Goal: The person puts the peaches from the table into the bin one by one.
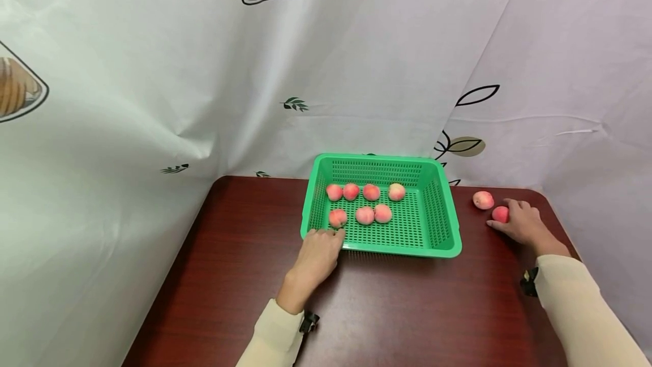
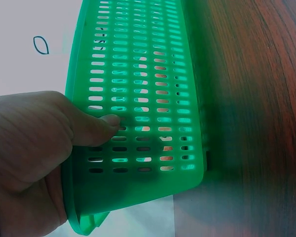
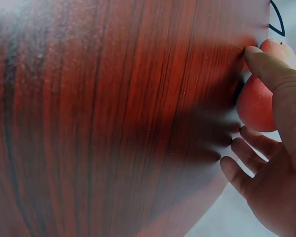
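Observation:
My left hand [image 1: 320, 251] grips the near rim of a green plastic basket [image 1: 453, 242] close to its left corner. In the left wrist view, the thumb [image 2: 101, 129] presses on the slotted outer wall and the other fingers are hidden behind the rim. Several peaches [image 1: 371, 192] lie in the basket, mostly toward its left and back. At the table's right end, my right hand [image 1: 524, 222] is around a red peach [image 1: 501, 214], thumb and fingers spread on either side of it. Another peach [image 1: 483, 200] lies just beyond, left of the fingertips.
The dark red-brown wooden table [image 1: 229, 276] carries the basket near its back edge. A white patterned cloth [image 1: 382, 72] hangs behind and along the sides of the table. Dark wrist straps [image 1: 309, 321] show at both pale sleeves.

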Tool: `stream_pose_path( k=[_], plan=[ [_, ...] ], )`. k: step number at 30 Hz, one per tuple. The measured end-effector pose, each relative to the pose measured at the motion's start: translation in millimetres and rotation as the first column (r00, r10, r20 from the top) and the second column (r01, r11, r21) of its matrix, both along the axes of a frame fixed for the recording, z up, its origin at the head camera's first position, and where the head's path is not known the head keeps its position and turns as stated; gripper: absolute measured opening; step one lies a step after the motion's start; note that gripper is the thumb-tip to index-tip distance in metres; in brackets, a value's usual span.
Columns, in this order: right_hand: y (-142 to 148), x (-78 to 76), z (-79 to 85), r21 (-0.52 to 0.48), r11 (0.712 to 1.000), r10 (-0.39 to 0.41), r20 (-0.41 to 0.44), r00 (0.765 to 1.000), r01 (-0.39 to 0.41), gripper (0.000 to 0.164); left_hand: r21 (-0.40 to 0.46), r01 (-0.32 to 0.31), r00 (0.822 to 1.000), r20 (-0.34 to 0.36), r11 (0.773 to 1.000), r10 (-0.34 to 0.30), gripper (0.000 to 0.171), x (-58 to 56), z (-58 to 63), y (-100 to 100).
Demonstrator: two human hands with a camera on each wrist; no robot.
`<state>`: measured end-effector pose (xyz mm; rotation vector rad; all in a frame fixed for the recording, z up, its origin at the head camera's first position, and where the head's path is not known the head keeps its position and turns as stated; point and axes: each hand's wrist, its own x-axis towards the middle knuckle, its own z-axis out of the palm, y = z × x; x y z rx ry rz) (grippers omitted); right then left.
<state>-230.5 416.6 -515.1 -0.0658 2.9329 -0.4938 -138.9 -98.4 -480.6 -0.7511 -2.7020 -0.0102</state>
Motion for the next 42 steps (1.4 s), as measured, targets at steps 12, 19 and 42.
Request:
stream_pose_path(
  k=[12,19,42],
  plan=[
    [-5.2,-0.2,-2.6,-0.001,0.999,0.038,-0.052,0.998,-0.038,0.072,0.003,0.005,1.000,-0.009,1.000,-0.005,0.024,1.5,1.0,0.8],
    [-8.6,-1.4,-1.5,0.014,0.998,0.056,-0.049,0.997,-0.055,0.063,0.013,0.007,1.000,-0.015,1.000,-0.006,0.025,1.0,0.8,0.5],
    [-4.8,5.8,10.2,-0.025,0.998,0.057,-0.114,0.992,-0.060,0.028,0.022,0.014,1.000,-0.011,1.000,-0.013,0.026,0.2,0.2,-0.2]
  ],
)
